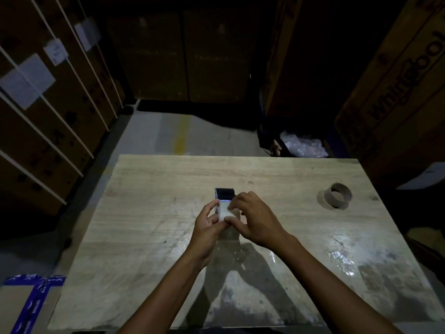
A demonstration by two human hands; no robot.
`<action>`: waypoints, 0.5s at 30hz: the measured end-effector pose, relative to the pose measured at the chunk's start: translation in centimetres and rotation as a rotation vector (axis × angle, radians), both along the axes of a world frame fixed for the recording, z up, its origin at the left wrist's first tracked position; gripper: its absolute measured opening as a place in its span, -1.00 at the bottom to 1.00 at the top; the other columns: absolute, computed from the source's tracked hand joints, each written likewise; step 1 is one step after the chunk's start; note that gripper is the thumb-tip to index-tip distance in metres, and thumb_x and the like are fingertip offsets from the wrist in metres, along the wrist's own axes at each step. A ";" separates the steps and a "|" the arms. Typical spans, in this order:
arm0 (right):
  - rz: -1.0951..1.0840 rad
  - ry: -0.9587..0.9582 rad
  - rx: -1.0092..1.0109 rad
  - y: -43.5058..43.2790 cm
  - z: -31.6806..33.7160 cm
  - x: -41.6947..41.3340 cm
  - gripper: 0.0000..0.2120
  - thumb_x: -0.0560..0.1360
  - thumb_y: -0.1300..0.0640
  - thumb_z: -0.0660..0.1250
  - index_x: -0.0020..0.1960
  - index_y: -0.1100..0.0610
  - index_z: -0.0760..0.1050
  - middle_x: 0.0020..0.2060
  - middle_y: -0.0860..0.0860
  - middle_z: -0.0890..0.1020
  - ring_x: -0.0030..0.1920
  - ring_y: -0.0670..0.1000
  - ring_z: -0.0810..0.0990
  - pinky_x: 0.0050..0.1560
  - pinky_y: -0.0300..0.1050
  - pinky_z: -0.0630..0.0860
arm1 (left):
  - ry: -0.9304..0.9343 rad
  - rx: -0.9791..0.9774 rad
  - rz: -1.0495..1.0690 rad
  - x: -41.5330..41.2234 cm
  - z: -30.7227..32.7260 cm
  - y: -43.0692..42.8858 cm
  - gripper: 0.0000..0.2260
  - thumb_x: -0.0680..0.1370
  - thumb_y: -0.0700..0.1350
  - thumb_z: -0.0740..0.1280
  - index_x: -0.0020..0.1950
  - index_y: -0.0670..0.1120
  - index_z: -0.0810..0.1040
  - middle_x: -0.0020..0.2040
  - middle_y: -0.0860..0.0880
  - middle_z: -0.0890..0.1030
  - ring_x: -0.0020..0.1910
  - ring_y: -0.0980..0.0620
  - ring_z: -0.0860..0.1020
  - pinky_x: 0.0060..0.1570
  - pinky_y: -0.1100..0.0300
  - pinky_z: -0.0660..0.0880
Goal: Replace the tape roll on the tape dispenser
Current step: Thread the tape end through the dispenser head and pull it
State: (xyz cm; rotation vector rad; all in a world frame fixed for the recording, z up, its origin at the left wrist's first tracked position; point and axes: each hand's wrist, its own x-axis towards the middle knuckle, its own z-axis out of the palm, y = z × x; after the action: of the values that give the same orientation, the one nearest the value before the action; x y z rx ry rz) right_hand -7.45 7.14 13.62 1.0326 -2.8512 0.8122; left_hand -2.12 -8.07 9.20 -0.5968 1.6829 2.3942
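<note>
The tape dispenser (224, 195) stands near the middle of the wooden table (156, 189), its dark toothed blade end pointing away from me. A pale tape roll (225, 209) sits in it. My left hand (207, 225) grips the dispenser's left side. My right hand (252, 216) is over the right side, with fingertips pinched on the roll's top surface. An empty brown cardboard core (337, 195) lies on its side at the table's right, apart from both hands.
Tall cardboard boxes (397, 92) with white straps and labels surround the table on the left, back and right. A dark bin with crumpled clear plastic (304, 146) sits beyond the far edge. A box with blue tape (31, 302) lies at lower left.
</note>
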 end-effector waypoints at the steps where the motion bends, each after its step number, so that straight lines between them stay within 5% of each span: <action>1: 0.025 -0.015 0.015 0.2 -0.5 0.1 -0.69 0.54 -0.08 0.33 0.10 0.13 0.60 0.07 0.02 0.61 0.06 0.02 0.50 -0.02 -0.10 0.51 | -0.018 0.000 -0.006 0.2 -0.5 0.1 -0.49 0.53 -0.35 0.38 0.40 0.06 0.43 0.14 -0.14 0.70 0.13 -0.12 0.68 0.10 -0.07 0.61; 9: 0.171 -0.126 0.124 1.5 -6.0 2.0 -0.72 0.49 0.21 0.32 0.18 0.10 0.63 0.24 0.01 0.63 0.18 0.04 0.53 0.15 -0.15 0.48 | -0.188 0.012 0.018 2.7 -5.4 0.9 -0.50 0.53 -0.34 0.39 0.36 0.11 0.48 0.21 -0.15 0.65 0.15 -0.12 0.65 0.17 -0.08 0.59; 15: 0.177 -0.171 0.172 1.4 -8.5 3.1 -0.76 0.52 0.14 0.33 0.15 0.15 0.64 0.22 0.04 0.64 0.18 0.09 0.56 0.10 0.00 0.55 | -0.245 -0.013 0.025 3.5 -7.7 0.6 -0.61 0.52 -0.26 0.38 0.28 0.08 0.58 0.16 -0.19 0.65 0.04 -0.15 0.66 -0.17 0.09 0.58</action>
State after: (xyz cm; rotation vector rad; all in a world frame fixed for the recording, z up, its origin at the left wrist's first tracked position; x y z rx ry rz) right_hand -4.34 8.55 5.15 1.3121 -3.0524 0.7065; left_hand 1.38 -7.45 1.52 -0.8774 1.5968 2.2205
